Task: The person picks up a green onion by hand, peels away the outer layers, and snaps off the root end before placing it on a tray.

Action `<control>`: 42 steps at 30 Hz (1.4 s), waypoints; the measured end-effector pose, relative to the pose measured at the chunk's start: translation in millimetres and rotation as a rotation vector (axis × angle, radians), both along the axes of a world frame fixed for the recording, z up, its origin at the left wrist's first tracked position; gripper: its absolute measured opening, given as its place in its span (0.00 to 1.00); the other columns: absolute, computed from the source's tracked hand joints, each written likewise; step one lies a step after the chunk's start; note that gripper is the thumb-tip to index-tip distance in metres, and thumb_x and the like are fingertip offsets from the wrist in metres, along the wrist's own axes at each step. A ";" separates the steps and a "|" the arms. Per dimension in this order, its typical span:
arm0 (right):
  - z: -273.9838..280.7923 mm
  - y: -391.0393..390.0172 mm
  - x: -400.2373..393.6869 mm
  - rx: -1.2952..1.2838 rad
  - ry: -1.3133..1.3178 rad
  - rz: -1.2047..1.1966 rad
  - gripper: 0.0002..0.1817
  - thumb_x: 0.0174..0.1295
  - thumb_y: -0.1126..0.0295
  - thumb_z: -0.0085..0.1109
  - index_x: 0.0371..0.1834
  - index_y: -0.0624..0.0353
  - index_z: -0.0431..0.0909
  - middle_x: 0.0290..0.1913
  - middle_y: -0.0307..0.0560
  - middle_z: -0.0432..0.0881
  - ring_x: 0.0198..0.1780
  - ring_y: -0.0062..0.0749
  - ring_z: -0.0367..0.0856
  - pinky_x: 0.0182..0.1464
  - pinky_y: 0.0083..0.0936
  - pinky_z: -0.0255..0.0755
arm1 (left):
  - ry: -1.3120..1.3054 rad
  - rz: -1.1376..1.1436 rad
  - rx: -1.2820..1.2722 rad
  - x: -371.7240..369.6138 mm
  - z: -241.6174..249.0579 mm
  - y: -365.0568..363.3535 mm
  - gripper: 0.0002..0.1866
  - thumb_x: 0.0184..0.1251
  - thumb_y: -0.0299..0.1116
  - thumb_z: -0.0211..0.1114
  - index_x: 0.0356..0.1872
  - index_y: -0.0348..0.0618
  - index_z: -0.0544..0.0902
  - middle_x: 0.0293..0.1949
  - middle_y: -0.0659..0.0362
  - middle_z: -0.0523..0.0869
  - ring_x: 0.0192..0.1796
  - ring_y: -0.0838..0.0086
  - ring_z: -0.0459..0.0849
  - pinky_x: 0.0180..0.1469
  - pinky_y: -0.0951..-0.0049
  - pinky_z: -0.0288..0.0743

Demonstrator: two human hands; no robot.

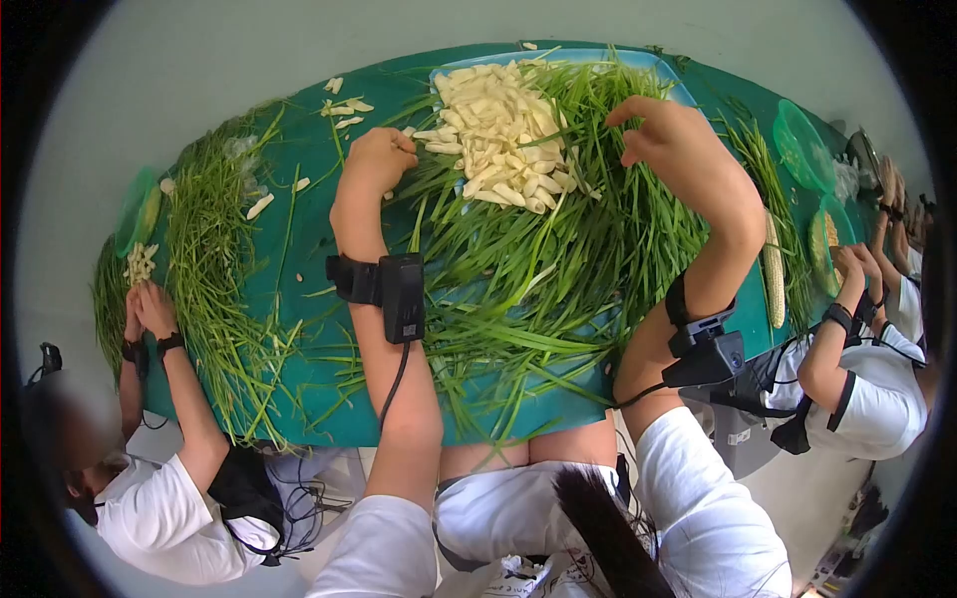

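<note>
My left hand point(375, 164) is closed in a pinch at the left edge of a heap of pale, peeled pieces point(513, 125); what its fingertips hold, if anything, is too small to make out. Over the long green leaves point(626, 110) right of the heap hovers my right hand point(663, 130), its thumb and index finger apart and nothing visible between them. The heap and some leaves lie on a light blue tray point(653, 62). More leaves spread from it towards my body.
Another bundle of leaves point(209, 249) lies left on the green table point(299, 229). A corn cob point(774, 274) lies at right, near green baskets point(800, 145). One person point(164, 508) works at far left, others point(867, 384) at far right.
</note>
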State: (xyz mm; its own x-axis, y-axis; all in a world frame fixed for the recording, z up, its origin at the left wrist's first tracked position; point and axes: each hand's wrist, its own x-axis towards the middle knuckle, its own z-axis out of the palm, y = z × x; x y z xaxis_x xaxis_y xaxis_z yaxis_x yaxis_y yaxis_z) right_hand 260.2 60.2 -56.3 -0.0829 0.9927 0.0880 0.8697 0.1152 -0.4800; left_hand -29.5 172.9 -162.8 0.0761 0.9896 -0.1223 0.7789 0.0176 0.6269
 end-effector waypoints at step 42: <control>12.3 -14.7 5.9 0.035 0.037 -0.082 0.14 0.61 0.67 0.51 0.43 0.65 0.78 0.27 0.51 0.82 0.31 0.35 0.82 0.35 0.30 0.71 | -0.102 -0.048 -0.167 -60.5 64.1 -46.2 0.13 0.47 0.30 0.73 0.32 0.33 0.82 0.27 0.55 0.87 0.29 0.74 0.87 0.38 0.77 0.76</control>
State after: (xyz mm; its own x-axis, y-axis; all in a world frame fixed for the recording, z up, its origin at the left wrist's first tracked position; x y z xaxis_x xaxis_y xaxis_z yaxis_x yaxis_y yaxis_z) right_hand 266.1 45.5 -44.0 0.0029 0.9922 0.1242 0.8585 0.0612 -0.5092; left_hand -90.0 126.7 -98.6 0.1428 0.9511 -0.2740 0.7137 0.0929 0.6943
